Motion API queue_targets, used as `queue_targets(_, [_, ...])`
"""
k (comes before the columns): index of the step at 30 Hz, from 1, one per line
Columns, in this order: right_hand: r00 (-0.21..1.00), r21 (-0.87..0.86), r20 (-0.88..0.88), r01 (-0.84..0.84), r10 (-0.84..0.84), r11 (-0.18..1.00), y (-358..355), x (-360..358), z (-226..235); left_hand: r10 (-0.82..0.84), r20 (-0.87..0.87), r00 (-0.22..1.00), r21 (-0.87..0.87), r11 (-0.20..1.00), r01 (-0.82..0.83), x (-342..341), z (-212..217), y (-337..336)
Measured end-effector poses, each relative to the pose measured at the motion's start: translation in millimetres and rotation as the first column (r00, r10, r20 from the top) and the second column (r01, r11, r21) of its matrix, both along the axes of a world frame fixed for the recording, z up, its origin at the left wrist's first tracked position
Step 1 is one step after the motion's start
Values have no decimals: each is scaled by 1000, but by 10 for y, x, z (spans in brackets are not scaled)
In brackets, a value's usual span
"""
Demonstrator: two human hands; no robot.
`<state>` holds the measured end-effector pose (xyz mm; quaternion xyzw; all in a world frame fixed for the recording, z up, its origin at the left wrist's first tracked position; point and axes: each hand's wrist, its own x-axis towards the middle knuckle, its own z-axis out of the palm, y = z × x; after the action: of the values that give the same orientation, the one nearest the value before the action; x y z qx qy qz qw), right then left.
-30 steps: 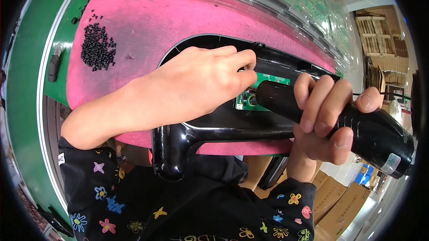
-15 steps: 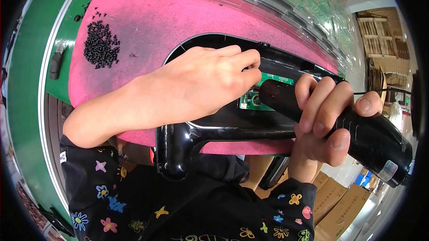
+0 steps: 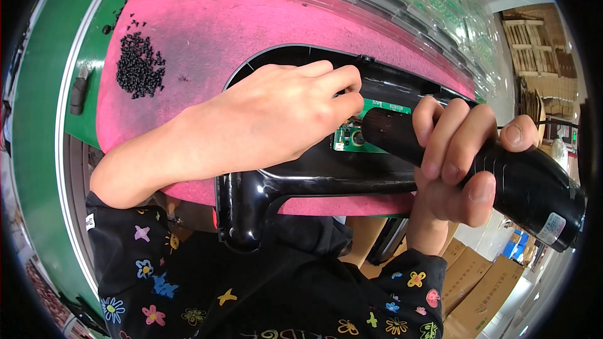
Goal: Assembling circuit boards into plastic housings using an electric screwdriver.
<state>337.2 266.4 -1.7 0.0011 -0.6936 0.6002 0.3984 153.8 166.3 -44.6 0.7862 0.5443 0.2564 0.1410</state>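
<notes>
A black plastic housing (image 3: pixel 314 183) lies with its hollow side up, and a green circuit board (image 3: pixel 381 108) sits inside it. My right hand (image 3: pixel 455 150) is wrapped round a black electric screwdriver (image 3: pixel 534 182), whose nose points left over the board. Close by that nose, my left hand (image 3: pixel 301 109) is closed with its fingertips pinched together above the board's left part. Whatever those fingertips hold is hidden behind the hand. The screwdriver's bit can barely be made out between the nose and my fingers.
A heap of small black screws (image 3: pixel 139 65) lies at the left on a pink mat (image 3: pixel 195 31). Stacked clear plastic trays (image 3: pixel 377 0) with green boards line the far side. A dark-handled tool (image 3: pixel 78 94) rests at the left edge. Cardboard boxes (image 3: pixel 483 289) stand at lower right.
The screwdriver's rear end has swung slightly right and up in my right hand. The housing and left hand appear shifted slightly left, along with the whole view.
</notes>
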Motion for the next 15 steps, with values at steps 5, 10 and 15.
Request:
queue_targets(5, [999,19,-21,-36,37,999,20,-10,-18,4,-11,1000,16,1000,-4,0,-12,-1])
queue_targets(10, [1000,10,-13,29,-29,1000,-4,-22,-46,15,-26,1000,-4,1000,-15,-2,-3,-3])
queue_targets(15, [1000,2,-11,-25,25,1000,-1,26,13,11,4,1000,-2,1000,-11,12,21,-4])
